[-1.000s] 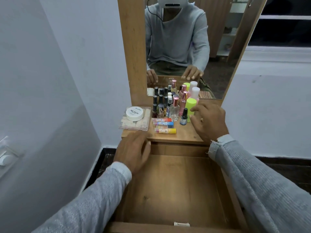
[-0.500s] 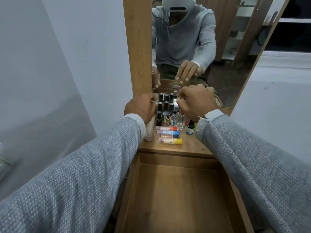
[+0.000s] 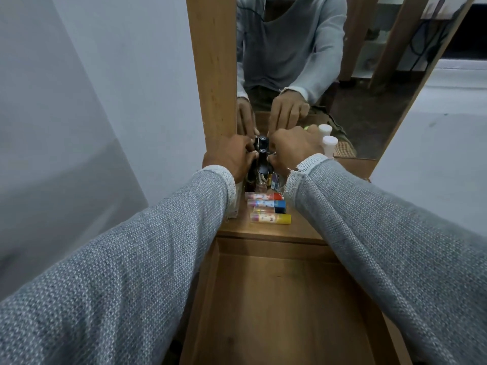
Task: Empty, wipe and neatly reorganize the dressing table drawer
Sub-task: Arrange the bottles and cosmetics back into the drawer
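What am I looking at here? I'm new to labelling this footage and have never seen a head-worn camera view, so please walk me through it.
There is no machine: a person in grey sleeves films from a camera worn on the head, looking forward and down at their own arms. The figure higher up is that person reflected in the mirror. Both hands reach a cluster of small dark-capped bottles at the back of the dressing table top. The left hand and right hand curl their fingers around bottles there; how many each holds is hidden. Nearer lie three lip balm sticks with red, blue and yellow caps, side by side. A white-capped bottle stands right of the hands. Below, the pulled-out drawer shows bare wood.
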Demonstrator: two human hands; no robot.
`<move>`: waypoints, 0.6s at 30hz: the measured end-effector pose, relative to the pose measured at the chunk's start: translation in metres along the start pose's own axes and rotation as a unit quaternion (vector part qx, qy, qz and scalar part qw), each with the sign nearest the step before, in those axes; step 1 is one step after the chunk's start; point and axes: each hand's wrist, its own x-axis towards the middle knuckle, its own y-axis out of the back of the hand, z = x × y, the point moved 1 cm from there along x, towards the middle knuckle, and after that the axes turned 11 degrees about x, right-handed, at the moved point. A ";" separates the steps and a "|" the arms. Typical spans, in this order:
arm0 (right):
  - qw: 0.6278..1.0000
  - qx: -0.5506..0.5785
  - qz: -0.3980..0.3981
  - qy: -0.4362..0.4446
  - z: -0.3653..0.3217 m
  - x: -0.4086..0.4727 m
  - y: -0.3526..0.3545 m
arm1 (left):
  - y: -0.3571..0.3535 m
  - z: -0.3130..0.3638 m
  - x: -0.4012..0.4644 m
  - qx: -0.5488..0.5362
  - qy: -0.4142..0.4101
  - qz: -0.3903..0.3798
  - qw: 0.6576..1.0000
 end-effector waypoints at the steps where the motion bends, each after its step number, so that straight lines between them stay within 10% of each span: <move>1: 1.000 0.005 -0.001 -0.001 0.000 0.000 -0.001 | 0.000 -0.001 0.000 -0.005 0.000 -0.002 1.000; 18: 0.964 0.237 0.114 -0.036 0.006 -0.014 0.045 | 0.063 -0.012 -0.014 -0.113 0.010 0.127 0.985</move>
